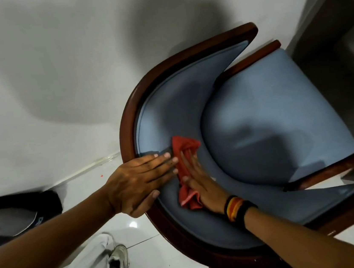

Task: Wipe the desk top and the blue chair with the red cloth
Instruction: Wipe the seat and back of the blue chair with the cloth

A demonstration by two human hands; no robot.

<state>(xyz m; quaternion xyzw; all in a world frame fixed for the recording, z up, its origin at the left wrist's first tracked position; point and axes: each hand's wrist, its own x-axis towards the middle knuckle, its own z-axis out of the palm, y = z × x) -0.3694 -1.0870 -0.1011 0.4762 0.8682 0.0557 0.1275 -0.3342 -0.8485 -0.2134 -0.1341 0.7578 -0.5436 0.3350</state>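
Observation:
The blue chair (pixel 269 111) has a curved padded back and a dark wooden frame, seen from above. The red cloth (pixel 184 153) is pressed flat against the inner side of the backrest under my right hand (pixel 202 184), which wears striped wristbands. My left hand (pixel 137 181) rests on the top wooden rail of the backrest, fingers laid over its edge and thumb under it, just left of the cloth. The desk top is hardly in view; only a grey-brown corner (pixel 336 25) shows at the upper right.
White wall and white tiled floor (pixel 139 234) surround the chair. A dark bag (pixel 14 214) lies at the left edge. My light trousers and pale sneakers (pixel 121 265) are below, close to the chair's back.

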